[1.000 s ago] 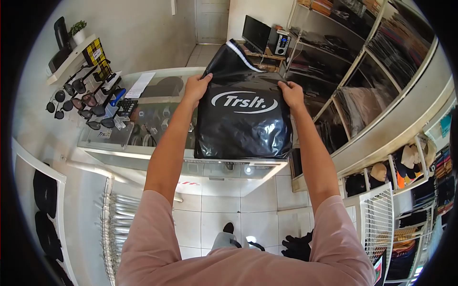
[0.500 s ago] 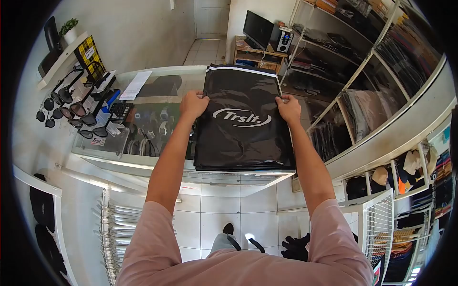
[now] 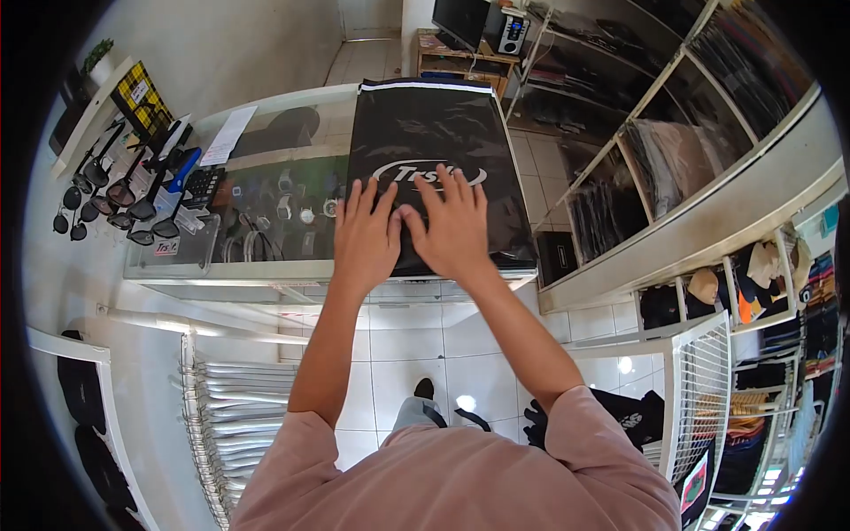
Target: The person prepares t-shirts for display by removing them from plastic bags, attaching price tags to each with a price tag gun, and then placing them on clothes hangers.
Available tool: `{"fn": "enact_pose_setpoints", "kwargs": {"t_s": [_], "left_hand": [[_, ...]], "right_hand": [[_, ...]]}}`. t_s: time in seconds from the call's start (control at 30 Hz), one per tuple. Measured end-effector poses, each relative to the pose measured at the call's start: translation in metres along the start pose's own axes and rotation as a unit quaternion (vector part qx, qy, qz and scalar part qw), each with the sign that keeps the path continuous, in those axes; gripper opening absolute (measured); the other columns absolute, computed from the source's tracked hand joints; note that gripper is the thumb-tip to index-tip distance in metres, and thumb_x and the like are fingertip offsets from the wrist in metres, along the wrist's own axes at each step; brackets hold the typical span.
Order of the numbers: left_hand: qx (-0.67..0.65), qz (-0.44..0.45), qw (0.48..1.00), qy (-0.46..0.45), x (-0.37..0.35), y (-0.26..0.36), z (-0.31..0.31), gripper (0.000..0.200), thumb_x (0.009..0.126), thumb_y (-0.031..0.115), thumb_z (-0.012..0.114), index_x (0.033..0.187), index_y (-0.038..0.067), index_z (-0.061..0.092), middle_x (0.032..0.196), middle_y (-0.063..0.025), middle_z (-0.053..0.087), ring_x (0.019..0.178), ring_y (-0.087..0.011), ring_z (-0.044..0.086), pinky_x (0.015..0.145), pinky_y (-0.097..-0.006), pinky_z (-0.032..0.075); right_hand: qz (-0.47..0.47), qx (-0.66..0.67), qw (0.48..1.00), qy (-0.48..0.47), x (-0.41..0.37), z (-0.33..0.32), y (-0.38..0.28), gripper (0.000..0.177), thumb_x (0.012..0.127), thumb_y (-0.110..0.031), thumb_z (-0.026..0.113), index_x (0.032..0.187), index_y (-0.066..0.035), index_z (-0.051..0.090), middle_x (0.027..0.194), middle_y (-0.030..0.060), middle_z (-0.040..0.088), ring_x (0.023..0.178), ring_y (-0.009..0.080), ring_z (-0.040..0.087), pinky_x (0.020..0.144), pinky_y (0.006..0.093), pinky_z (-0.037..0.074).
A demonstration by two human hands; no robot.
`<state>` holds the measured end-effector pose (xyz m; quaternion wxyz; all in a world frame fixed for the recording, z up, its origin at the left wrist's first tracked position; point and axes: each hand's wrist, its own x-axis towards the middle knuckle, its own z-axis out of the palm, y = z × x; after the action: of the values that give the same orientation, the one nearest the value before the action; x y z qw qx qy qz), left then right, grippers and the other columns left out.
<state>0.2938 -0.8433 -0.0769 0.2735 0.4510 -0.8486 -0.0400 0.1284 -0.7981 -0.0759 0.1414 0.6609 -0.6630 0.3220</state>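
Observation:
Flat on the right part of the glass display counter [image 3: 257, 266] lies a stack of black plastic mailer bags [image 3: 434, 115]. The top bag has a white strip along its far edge and a white oval logo, partly covered by my fingers. My left hand [image 3: 367, 232] rests on the near left side of the bag, palm down with fingers spread. Close beside it, my right hand [image 3: 452, 221] also lies palm down on the bag, fingers apart over the logo. Neither hand grips anything.
Sunglasses [image 3: 119, 192] hang on a rack at the counter's left, near a calculator [image 3: 204, 186] and a white paper [image 3: 228, 135]. Watches [image 3: 306, 215] show under the glass. Shelves of packed clothes [image 3: 677, 164] stand right; hangers [image 3: 243, 398] line the lower left.
My hands have let go of the bag's left and right edges and come together, flat on its nearer half. The view has shifted slightly.

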Motion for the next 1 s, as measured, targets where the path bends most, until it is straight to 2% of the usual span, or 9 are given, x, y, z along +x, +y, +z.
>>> {"fn": "enact_pose_setpoints", "kwargs": {"t_s": [0.17,0.27,0.37,0.43,0.53,0.57,0.67,0.8,1.0], "left_hand": [[0.023,-0.034,0.998,-0.046,-0.007,-0.003,0.021,0.050,0.112,0.036,0.046,0.158,0.018,0.052,0.169,-0.0170,0.040,0.159,-0.0369,0.031,0.129,-0.0578,0.020],[0.017,-0.038,0.998,-0.040,-0.007,-0.004,0.023,0.050,0.112,0.037,0.046,0.158,0.019,0.053,0.168,-0.0163,0.042,0.159,-0.0358,0.031,0.130,-0.0573,0.018],[-0.009,-0.040,0.999,-0.028,-0.006,-0.003,0.024,0.048,0.111,0.035,0.050,0.154,0.017,0.056,0.165,-0.0176,0.045,0.158,-0.0365,0.033,0.130,-0.0569,0.019],[-0.043,-0.036,0.998,-0.006,-0.004,-0.006,0.021,0.045,0.110,0.033,0.054,0.150,0.014,0.061,0.161,-0.0189,0.050,0.155,-0.0378,0.038,0.128,-0.0566,0.021],[-0.124,-0.040,0.978,0.162,-0.010,-0.010,-0.004,0.039,0.108,0.029,0.059,0.142,0.011,0.067,0.152,-0.0196,0.059,0.148,-0.0397,0.047,0.125,-0.0569,0.025],[-0.064,-0.053,0.978,0.193,-0.018,-0.011,-0.013,0.036,0.108,0.028,0.059,0.137,0.010,0.070,0.145,-0.0191,0.065,0.144,-0.0402,0.051,0.122,-0.0573,0.028],[-0.035,-0.121,0.978,0.166,-0.053,-0.013,-0.006,0.036,0.108,0.027,0.058,0.139,0.011,0.069,0.146,-0.0192,0.064,0.144,-0.0393,0.051,0.123,-0.0569,0.026],[-0.006,-0.064,0.987,0.150,-0.069,-0.018,0.017,0.041,0.107,0.024,0.057,0.143,0.008,0.067,0.145,-0.0168,0.066,0.144,-0.0367,0.052,0.126,-0.0580,0.022],[-0.022,-0.067,0.982,0.174,-0.071,-0.012,0.013,0.041,0.107,0.021,0.057,0.144,0.006,0.065,0.144,-0.0166,0.066,0.144,-0.0363,0.052,0.125,-0.0553,0.026]], "right_hand": [[0.116,-0.107,0.983,-0.088,-0.036,-0.007,0.027,0.072,0.106,-0.060,0.046,0.157,-0.010,0.052,0.161,0.0272,0.046,0.153,0.0471,0.036,0.125,0.0681,0.015],[0.201,-0.141,0.966,-0.085,-0.056,-0.033,0.061,0.072,0.108,-0.060,0.042,0.159,-0.010,0.050,0.163,0.0263,0.045,0.152,0.0478,0.038,0.125,0.0686,0.017],[0.295,-0.073,0.949,-0.086,-0.072,-0.039,0.089,0.069,0.110,-0.056,0.042,0.159,-0.008,0.049,0.163,0.0251,0.045,0.150,0.0461,0.043,0.122,0.0677,0.024],[0.261,-0.033,0.964,-0.031,-0.074,-0.039,0.092,0.064,0.111,-0.050,0.043,0.156,-0.004,0.051,0.159,0.0264,0.050,0.145,0.0454,0.049,0.120,0.0638,0.032],[0.228,0.048,0.971,0.047,-0.077,-0.046,0.090,0.057,0.112,-0.041,0.047,0.150,0.002,0.056,0.151,0.0278,0.058,0.137,0.0447,0.057,0.116,0.0576,0.039],[0.221,0.078,0.969,0.072,-0.077,-0.048,0.089,0.055,0.112,-0.038,0.049,0.147,0.004,0.058,0.147,0.0282,0.060,0.135,0.0445,0.059,0.115,0.0555,0.041],[0.213,0.062,0.971,0.086,-0.085,-0.045,0.080,0.049,0.112,-0.030,0.050,0.141,0.008,0.062,0.140,0.0295,0.065,0.128,0.0458,0.064,0.111,0.0516,0.047],[0.211,0.072,0.969,0.110,-0.089,-0.036,0.079,0.044,0.111,-0.023,0.050,0.140,0.008,0.063,0.141,0.0304,0.064,0.129,0.0457,0.064,0.109,0.0502,0.051],[0.223,0.092,0.963,0.119,-0.095,-0.046,0.072,0.043,0.111,-0.020,0.051,0.141,0.008,0.062,0.144,0.0295,0.063,0.130,0.0457,0.063,0.110,0.0481,0.051]]}}
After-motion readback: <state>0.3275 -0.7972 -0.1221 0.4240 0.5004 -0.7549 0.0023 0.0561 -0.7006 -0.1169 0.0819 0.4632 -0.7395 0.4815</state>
